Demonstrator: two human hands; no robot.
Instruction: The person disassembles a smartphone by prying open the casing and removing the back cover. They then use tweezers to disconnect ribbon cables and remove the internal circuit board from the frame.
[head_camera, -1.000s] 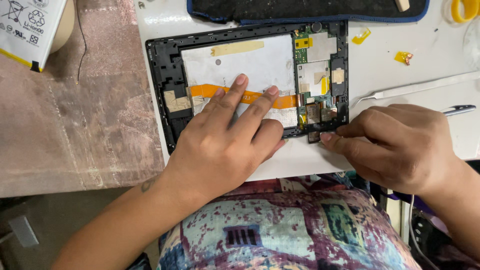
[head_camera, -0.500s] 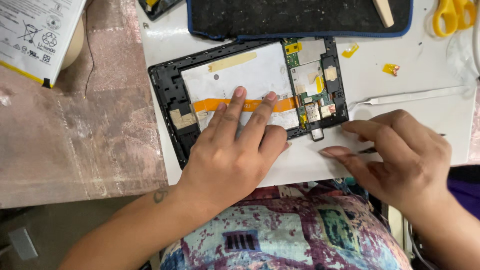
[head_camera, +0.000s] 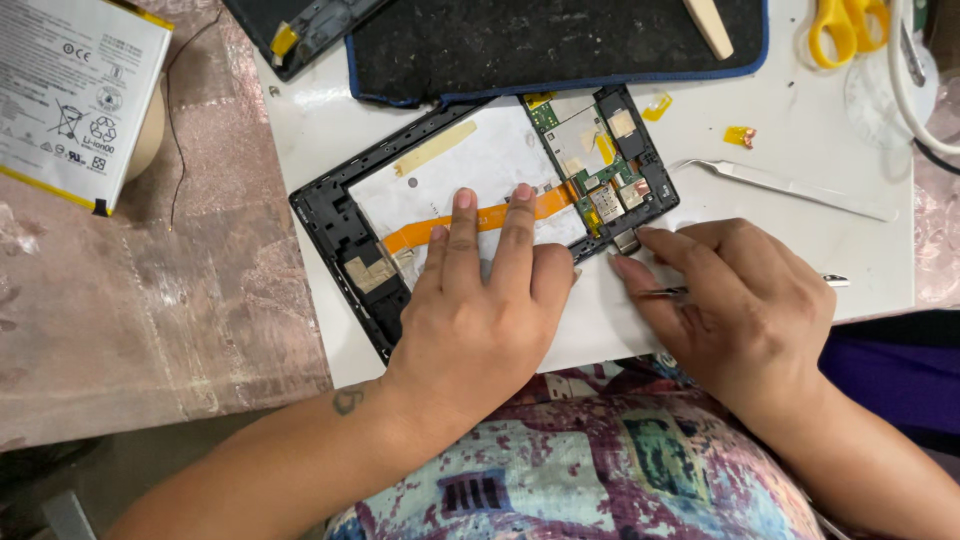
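Two hands down: left hand flat, fingers spread, pressing opened tablet; right hand just beside, curled around thin metal tool on bench.

Opened tablet lay tilted on white desk: black frame, white inner panel, orange ribbon cable, green circuit board exposed at right end.

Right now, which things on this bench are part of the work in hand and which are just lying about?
In use:
- opened tablet, pressed flat by the left hand
- thin metal tool pinched in the right hand, near the circuit board

Lying about:
- tweezers
- yellow scissors
- battery pack
- black mat
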